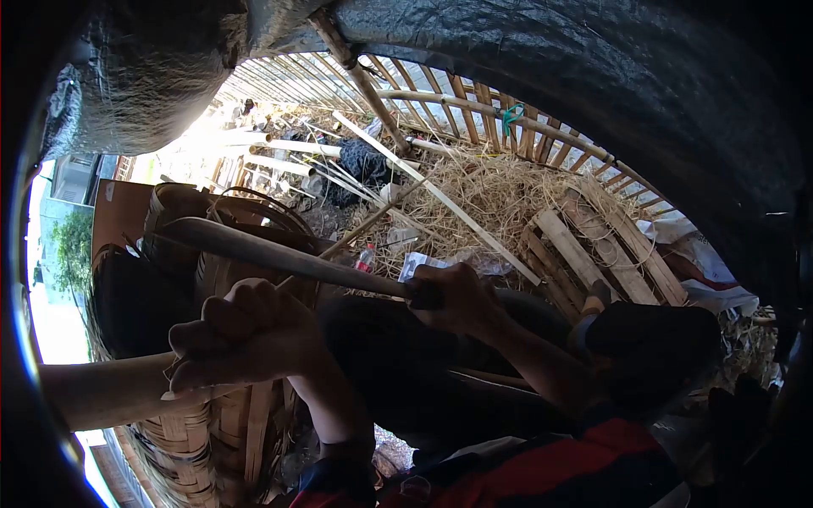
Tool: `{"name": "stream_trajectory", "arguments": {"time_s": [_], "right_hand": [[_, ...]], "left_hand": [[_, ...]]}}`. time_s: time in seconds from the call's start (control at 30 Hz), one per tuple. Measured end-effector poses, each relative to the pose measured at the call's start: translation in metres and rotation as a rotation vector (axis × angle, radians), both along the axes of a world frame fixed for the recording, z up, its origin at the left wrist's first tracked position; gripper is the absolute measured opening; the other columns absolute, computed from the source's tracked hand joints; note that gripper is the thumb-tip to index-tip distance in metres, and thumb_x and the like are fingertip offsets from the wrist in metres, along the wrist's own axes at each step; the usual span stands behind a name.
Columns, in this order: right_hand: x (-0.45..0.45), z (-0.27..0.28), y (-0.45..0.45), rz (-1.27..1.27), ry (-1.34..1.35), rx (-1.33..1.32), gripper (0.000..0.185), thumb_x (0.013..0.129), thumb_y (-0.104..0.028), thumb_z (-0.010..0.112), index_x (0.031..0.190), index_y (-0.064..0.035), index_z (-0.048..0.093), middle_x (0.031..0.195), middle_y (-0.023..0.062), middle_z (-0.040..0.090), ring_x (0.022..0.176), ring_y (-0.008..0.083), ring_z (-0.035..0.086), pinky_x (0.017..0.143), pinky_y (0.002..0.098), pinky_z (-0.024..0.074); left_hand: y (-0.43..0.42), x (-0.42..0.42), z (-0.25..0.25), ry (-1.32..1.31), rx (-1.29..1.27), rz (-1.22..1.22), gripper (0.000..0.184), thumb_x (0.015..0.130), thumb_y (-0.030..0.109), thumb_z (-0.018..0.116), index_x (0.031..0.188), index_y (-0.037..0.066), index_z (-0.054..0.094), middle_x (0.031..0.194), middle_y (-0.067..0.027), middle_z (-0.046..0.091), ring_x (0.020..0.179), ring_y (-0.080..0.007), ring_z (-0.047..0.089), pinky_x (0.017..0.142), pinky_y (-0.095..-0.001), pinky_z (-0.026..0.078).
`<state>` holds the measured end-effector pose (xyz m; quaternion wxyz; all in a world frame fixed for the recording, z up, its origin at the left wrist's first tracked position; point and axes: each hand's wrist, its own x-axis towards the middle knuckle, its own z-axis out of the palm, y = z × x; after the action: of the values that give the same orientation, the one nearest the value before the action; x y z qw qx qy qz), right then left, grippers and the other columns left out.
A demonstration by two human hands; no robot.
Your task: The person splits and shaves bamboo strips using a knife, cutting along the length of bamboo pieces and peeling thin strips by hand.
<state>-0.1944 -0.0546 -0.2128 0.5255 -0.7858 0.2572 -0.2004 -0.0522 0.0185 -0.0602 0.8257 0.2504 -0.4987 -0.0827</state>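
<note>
My right hand (457, 298) is closed around the dark handle of a machete (288, 258). Its long, broad blade points left, passing just above my left hand (246, 334). That left hand is a fist, thumb toward the lower left, beside a thick bamboo pole (110, 391) that comes in from the left edge. A thin bamboo stick (373, 222) slants from the fist up to the right, behind the blade. Frayed fibre shows by the thumb. My fingers hide the gripped part, and shadow darkens both hands.
Woven bamboo baskets (174, 457) stand at the left. Ahead lie straw (483, 195), a long pale bamboo strip (457, 212), cut bamboo poles (296, 146) and a wooden slat crate (584, 250). A slatted bamboo fence (457, 106) curves behind; black sheeting (542, 59) hangs overhead.
</note>
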Motion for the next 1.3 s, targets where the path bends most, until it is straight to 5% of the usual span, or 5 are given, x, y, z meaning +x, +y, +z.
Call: {"name": "stream_trajectory", "arguments": {"time_s": [0.17, 0.5, 0.97, 1.13, 1.3], "right_hand": [[0.006, -0.117, -0.024, -0.162, 0.410, 0.131, 0.031, 0.073, -0.028, 0.064, 0.095, -0.0065, 0.065, 0.075, 0.0205, 0.065, 0.077, 0.0354, 0.065, 0.070, 0.0434, 0.0530], [-0.005, -0.032, 0.000, -0.033, -0.055, 0.090, 0.029, 0.071, -0.029, 0.066, 0.090, -0.0074, 0.064, 0.069, 0.0159, 0.064, 0.069, 0.0349, 0.065, 0.065, 0.0424, 0.0527], [0.004, -0.113, -0.015, -0.357, 0.354, 0.013, 0.032, 0.068, -0.031, 0.069, 0.083, -0.0029, 0.066, 0.072, 0.0201, 0.065, 0.075, 0.0321, 0.066, 0.069, 0.0401, 0.0520], [-0.005, -0.164, -0.035, 0.046, 0.114, 0.915, 0.025, 0.068, -0.025, 0.069, 0.077, -0.0019, 0.063, 0.062, 0.0069, 0.061, 0.061, 0.0178, 0.060, 0.059, 0.0342, 0.0460], [-0.001, -0.099, -0.012, -0.232, 0.003, 0.431, 0.016, 0.070, -0.019, 0.065, 0.074, -0.0045, 0.061, 0.058, 0.0099, 0.058, 0.056, 0.0223, 0.061, 0.054, 0.0364, 0.0455]], "left_hand": [[-0.002, 0.008, -0.018, 0.190, 0.146, 0.276, 0.053, 0.088, 0.065, 0.029, 0.066, 0.016, 0.027, 0.050, 0.0043, 0.015, 0.041, -0.0070, 0.008, 0.037, -0.0227, 0.011], [0.001, -0.001, -0.005, 0.077, 0.001, -0.049, 0.055, 0.086, 0.067, 0.029, 0.064, 0.016, 0.027, 0.049, 0.0040, 0.018, 0.040, -0.0063, 0.010, 0.037, -0.0231, 0.011], [-0.008, -0.011, -0.003, 0.137, 0.005, -0.035, 0.055, 0.085, 0.066, 0.033, 0.064, 0.015, 0.028, 0.049, 0.0047, 0.016, 0.041, -0.0061, 0.010, 0.037, -0.0240, 0.010], [-0.009, -0.010, -0.012, 0.146, 0.000, -0.067, 0.055, 0.085, 0.066, 0.034, 0.065, 0.015, 0.028, 0.049, 0.0050, 0.016, 0.042, -0.0063, 0.009, 0.038, -0.0242, 0.010], [-0.011, -0.012, -0.005, 0.071, 0.028, -0.043, 0.055, 0.085, 0.066, 0.032, 0.064, 0.015, 0.027, 0.049, 0.0049, 0.015, 0.043, -0.0066, 0.008, 0.039, -0.0243, 0.010]]}}
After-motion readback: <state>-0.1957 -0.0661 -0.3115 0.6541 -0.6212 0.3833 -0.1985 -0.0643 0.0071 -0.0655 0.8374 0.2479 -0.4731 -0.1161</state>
